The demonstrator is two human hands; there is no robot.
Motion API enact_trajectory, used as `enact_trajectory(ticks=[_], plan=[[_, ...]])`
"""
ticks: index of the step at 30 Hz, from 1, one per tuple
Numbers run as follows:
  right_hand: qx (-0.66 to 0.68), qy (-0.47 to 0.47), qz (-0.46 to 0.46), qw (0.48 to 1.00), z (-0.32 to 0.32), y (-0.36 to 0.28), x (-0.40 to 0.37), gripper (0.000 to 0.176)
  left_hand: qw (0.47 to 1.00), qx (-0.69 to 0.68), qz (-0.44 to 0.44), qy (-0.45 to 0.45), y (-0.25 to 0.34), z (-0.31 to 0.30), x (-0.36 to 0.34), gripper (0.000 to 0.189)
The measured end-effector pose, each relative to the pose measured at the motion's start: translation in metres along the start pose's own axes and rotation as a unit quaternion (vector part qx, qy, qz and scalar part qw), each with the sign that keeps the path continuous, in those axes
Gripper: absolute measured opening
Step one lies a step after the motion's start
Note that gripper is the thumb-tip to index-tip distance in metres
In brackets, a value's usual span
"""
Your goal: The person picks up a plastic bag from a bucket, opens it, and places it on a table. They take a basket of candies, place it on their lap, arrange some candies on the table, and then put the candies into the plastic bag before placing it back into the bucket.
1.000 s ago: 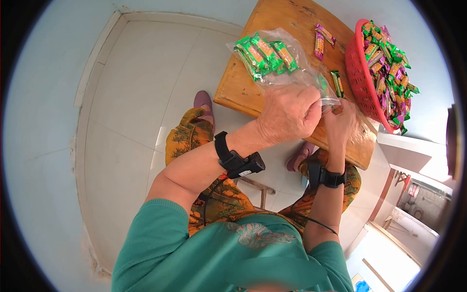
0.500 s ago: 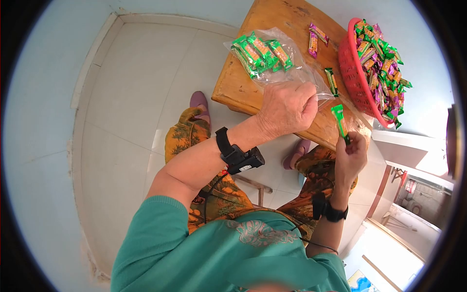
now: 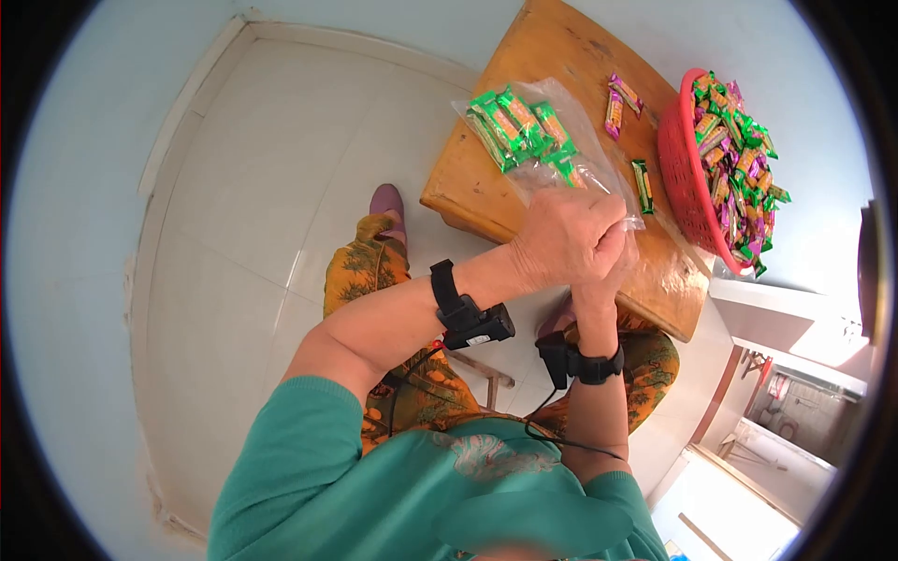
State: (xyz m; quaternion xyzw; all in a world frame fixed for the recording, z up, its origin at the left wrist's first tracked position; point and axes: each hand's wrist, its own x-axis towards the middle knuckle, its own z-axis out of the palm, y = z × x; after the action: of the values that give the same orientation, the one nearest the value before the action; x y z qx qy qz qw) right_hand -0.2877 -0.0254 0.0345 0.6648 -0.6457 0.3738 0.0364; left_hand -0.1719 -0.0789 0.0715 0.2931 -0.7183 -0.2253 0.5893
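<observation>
My left hand (image 3: 572, 236) is closed on the gathered mouth of a clear plastic bag (image 3: 599, 168) over the table's near edge. Several green-wrapped snack bars (image 3: 510, 126) lie inside the bag, one (image 3: 566, 171) close to my fingers. My right hand (image 3: 603, 280) is up against the left one at the bag's mouth. Its fingers are mostly hidden behind the left hand, so I cannot see whether they hold anything.
On the wooden table (image 3: 524, 56) stands a red basket (image 3: 680, 178) heaped with green and purple wrapped bars (image 3: 739, 159). Two purple bars (image 3: 615, 112) and one green bar (image 3: 643, 185) lie loose between bag and basket. A wooden stool (image 3: 491, 374) shows between my legs.
My right hand has moved left from beside the bag to its mouth, and the green bar it held is no longer visible there. Another green bar shows inside, near the left hand.
</observation>
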Motion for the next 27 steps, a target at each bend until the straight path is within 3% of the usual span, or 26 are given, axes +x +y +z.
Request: enact_trajectory(ticks=[1, 2, 3, 6, 8, 12, 14, 17, 20, 21, 23, 27], plan=[[0.180, 0.012, 0.112, 0.977, 0.012, 0.010, -0.005, 0.016, 1.000, -0.009, -0.007, -0.009, 0.000, 0.000, 0.000, 0.013], [0.352, 0.023, 0.220, 0.909, 0.022, 0.021, -0.008, 0.014, 1.000, -0.008, -0.007, -0.008, 0.000, 0.000, 0.001, 0.013], [0.352, 0.022, 0.219, 0.910, 0.024, 0.018, 0.000, 0.014, 1.000, -0.010, 0.000, -0.004, -0.002, 0.001, 0.001, 0.013], [0.146, 0.090, 0.104, 0.980, 0.034, -0.003, 0.033, 0.013, 1.000, -0.008, 0.006, 0.009, -0.001, 0.000, 0.002, 0.012], [0.007, 0.131, 0.020, 0.991, 0.038, -0.018, 0.048, 0.013, 1.000, -0.001, 0.004, 0.020, -0.001, -0.003, 0.002, 0.012], [0.087, 0.083, 0.092, 0.988, 0.032, -0.031, 0.055, 0.016, 1.000, -0.011, 0.004, 0.020, -0.001, -0.003, 0.001, 0.011], [0.062, -0.006, 0.125, 0.990, 0.026, -0.041, 0.064, 0.018, 1.000, -0.014, 0.007, 0.020, -0.002, -0.002, 0.001, 0.012], [0.094, 0.077, 0.071, 0.990, 0.032, -0.051, 0.060, 0.021, 1.000, -0.008, 0.007, 0.023, -0.001, -0.001, 0.001, 0.012], [0.071, -0.006, 0.080, 0.994, 0.047, -0.024, 0.065, 0.021, 1.000, -0.005, 0.003, 0.021, -0.001, -0.002, 0.001, 0.012], [0.071, -0.007, 0.080, 0.994, 0.055, -0.020, 0.067, 0.021, 1.000, -0.014, 0.003, 0.019, 0.000, -0.002, 0.002, 0.013], [0.036, 0.085, 0.020, 0.996, 0.064, -0.014, 0.069, 0.017, 1.000, -0.025, 0.003, 0.016, 0.001, -0.002, 0.002, 0.013], [0.130, 0.054, 0.036, 0.989, 0.056, -0.027, 0.070, 0.017, 1.000, -0.022, 0.007, 0.014, 0.000, -0.002, 0.002, 0.012]])
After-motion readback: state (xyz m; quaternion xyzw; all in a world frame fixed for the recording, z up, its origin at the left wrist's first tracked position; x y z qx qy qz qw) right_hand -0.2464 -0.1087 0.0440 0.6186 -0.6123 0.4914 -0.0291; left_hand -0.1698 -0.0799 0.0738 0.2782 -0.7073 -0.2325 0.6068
